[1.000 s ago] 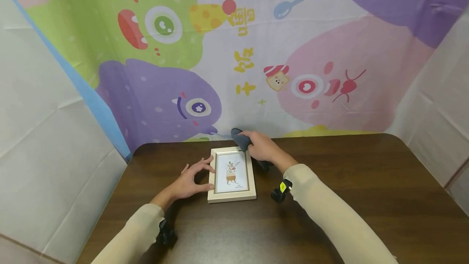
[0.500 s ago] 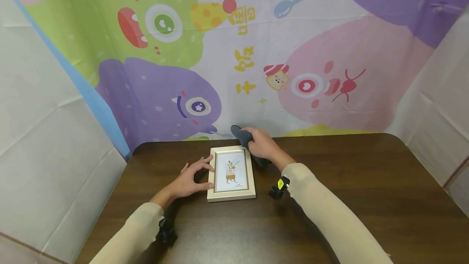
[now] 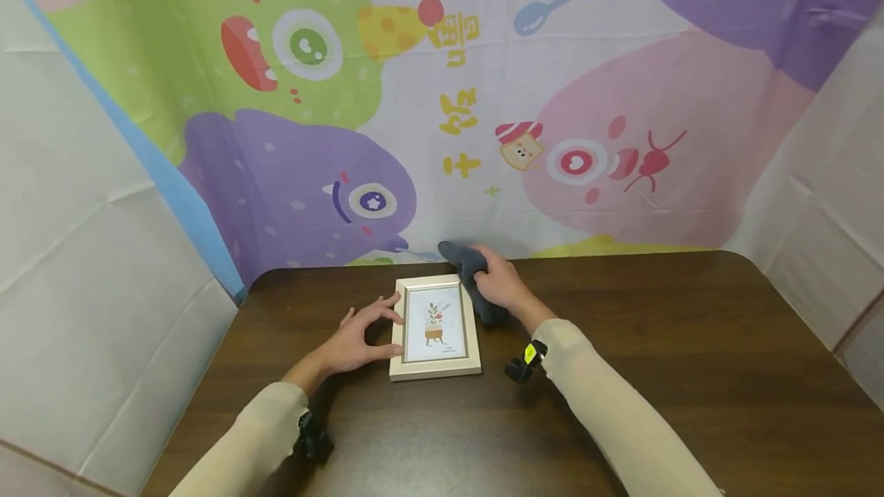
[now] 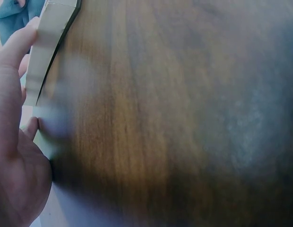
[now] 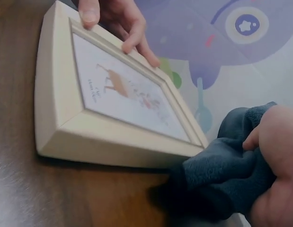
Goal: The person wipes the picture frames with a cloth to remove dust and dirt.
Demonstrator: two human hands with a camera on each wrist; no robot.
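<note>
A cream picture frame (image 3: 435, 368) with a potted-plant print lies face up on the dark table. My left hand (image 3: 355, 343) rests at its left side, thumb and fingertips on the border, as the right wrist view also shows. In my right hand (image 3: 502, 282) I grip a dark grey-blue cloth (image 5: 226, 165), bunched up, at the frame's upper right corner. Part of the cloth hangs down along the frame's right side. The left wrist view has my left hand (image 4: 16, 127) by the frame's side edge (image 4: 49, 38), with a bit of cloth beyond.
The brown wooden table (image 3: 621, 374) ends at the back against a cartoon-printed curtain (image 3: 470, 213). Pale panels (image 3: 90, 251) stand to the left and right. Black wrist cameras (image 3: 314, 436) sit below both forearms.
My right hand has shifted slightly right with the cloth, and more of the cloth now droops beside the frame's right edge. My left hand stays in place on the frame.
</note>
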